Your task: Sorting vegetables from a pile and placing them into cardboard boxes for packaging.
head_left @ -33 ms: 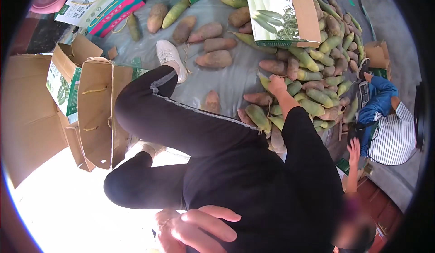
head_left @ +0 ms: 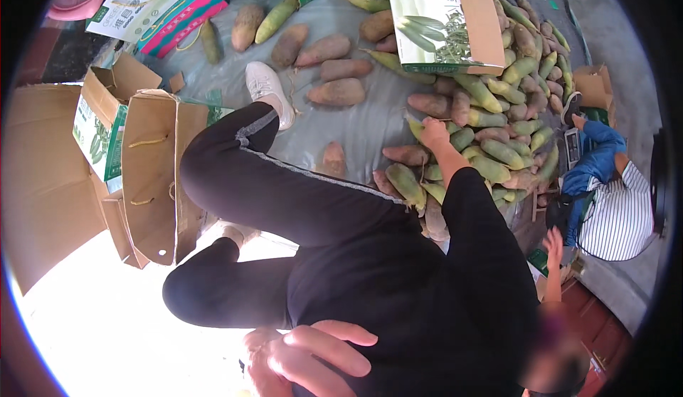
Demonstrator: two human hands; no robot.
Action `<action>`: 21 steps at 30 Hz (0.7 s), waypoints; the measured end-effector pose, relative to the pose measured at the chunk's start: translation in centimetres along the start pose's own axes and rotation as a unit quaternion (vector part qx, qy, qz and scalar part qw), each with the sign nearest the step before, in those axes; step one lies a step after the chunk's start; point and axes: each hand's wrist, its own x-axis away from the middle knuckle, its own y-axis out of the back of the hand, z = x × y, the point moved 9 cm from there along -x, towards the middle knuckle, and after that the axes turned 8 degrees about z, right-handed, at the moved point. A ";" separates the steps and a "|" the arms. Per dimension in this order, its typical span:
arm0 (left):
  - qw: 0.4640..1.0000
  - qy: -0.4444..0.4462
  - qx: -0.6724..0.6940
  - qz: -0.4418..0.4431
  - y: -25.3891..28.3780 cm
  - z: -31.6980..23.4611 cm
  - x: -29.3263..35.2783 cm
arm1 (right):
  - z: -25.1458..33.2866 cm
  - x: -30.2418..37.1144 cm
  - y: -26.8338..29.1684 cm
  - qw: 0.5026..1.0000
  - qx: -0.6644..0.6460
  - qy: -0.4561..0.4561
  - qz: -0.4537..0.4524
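Observation:
My left hand [head_left: 324, 353] lies at the bottom edge with its fingers loosely apart and pointing right, holding nothing, close to the black clothing of a person crouching in front of me. Part of what seems to be my right hand [head_left: 257, 358] shows beneath it, mostly hidden. That person's hand [head_left: 432, 132] rests on a pile of green and purple-brown tapered vegetables [head_left: 498, 123] lying on a grey sheet [head_left: 356, 123]. Their leg in black trousers ends in a white shoe [head_left: 267, 87].
Open brown cardboard boxes [head_left: 153, 176] stand at the left. A printed green-and-white carton [head_left: 445, 20] lies on the pile at the top. Loose vegetables [head_left: 334, 92] lie scattered on the sheet. Another person in a striped shirt and blue sleeve [head_left: 615, 208] sits at the right.

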 end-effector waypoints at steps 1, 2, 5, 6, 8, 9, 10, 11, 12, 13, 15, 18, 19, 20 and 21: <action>1.000 0.002 0.008 0.000 0.4 0.7 -0.3 | -0.7 0.3 0.0 0.999 -0.003 -0.024 0.023; 1.000 -0.009 0.021 -0.002 0.8 1.4 -0.7 | -1.5 0.5 -0.1 0.998 -0.007 -0.049 0.046; 0.999 -0.007 -0.032 -0.028 -0.7 -1.3 -1.3 | 7.8 -0.1 -0.5 0.997 -0.009 0.010 0.081; 0.998 0.006 -0.047 -0.036 -1.5 -2.2 -1.3 | 11.6 -0.3 -1.1 0.995 -0.011 0.045 0.090; 0.998 0.017 0.053 -0.008 1.6 1.9 -1.4 | 0.7 -1.0 -0.7 0.993 0.017 -0.061 0.105; 0.998 0.031 0.052 -0.013 1.7 2.0 -1.4 | 1.5 -1.4 -1.0 0.993 0.018 -0.054 0.107; 0.998 0.031 0.046 -0.017 1.8 1.8 -1.7 | 2.3 -1.7 -1.5 0.991 0.006 -0.060 0.123; 0.999 0.034 0.034 -0.016 1.9 1.7 -1.9 | 2.8 -2.0 -1.9 0.988 -0.005 -0.066 0.138; 0.999 0.037 0.019 -0.017 1.8 1.5 -2.1 | 3.6 -2.3 -2.4 0.988 -0.004 -0.058 0.140; 0.999 0.036 0.014 -0.020 1.7 1.4 -2.1 | 4.2 -2.5 -2.8 0.990 -0.009 -0.054 0.131; 0.998 0.031 -0.006 -0.052 2.0 1.3 -2.0 | 5.2 -2.6 -2.9 0.991 -0.015 -0.046 0.126; 0.998 -0.005 -0.018 -0.060 2.4 1.3 -2.0 | 6.7 -1.4 -2.7 0.980 0.007 -0.058 0.193; 0.998 -0.006 -0.018 -0.059 2.6 1.1 -2.2 | 7.4 -1.1 -2.4 0.984 0.031 -0.033 0.172; 0.999 0.017 0.001 -0.052 2.8 1.4 -2.5 | 8.1 -1.0 -1.9 0.987 0.056 -0.007 0.152; 0.998 0.041 0.025 -0.041 2.8 1.8 -2.8 | 7.8 -1.1 -2.0 0.987 0.055 -0.012 0.150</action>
